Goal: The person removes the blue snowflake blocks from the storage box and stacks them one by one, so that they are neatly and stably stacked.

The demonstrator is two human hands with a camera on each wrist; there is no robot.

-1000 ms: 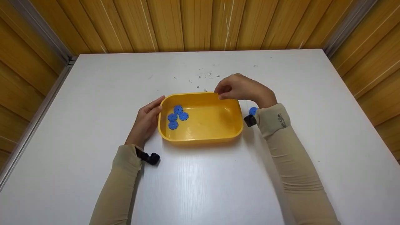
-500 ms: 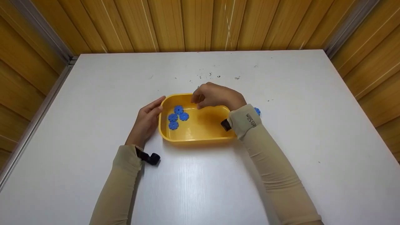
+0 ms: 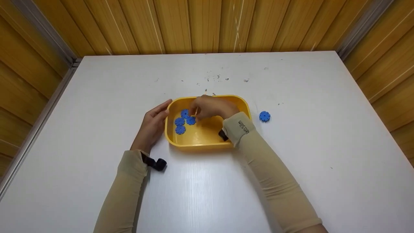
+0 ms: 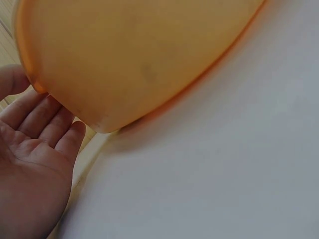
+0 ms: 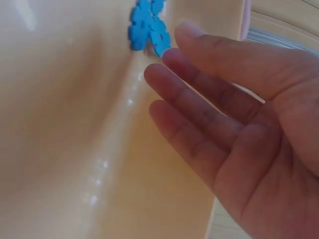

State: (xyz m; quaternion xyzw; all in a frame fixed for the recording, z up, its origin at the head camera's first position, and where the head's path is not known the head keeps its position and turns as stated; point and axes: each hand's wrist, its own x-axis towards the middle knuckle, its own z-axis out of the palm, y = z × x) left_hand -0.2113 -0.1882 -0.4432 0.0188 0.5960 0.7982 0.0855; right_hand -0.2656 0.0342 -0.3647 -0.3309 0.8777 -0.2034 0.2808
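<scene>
With fingers (image 5: 189, 103) outstretched, the right grip (image 5: 249, 132) hangs near blue notched discs (image 5: 141, 27). They cluster inside an amber-coloured container (image 5: 60, 124).

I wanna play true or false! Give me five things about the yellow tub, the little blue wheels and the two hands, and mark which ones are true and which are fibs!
1. Four blue wheels show inside the yellow tub. True.

2. The lone blue wheel on the table lies to the left of the tub in the head view. False: it lies to the right of it.

3. The left hand touches the tub. True.

4. The right hand rests on the table, away from the tub. False: it reaches into the tub, with its fingers close to the wheels.

5. Tan sleeves cover both arms. True.
</scene>
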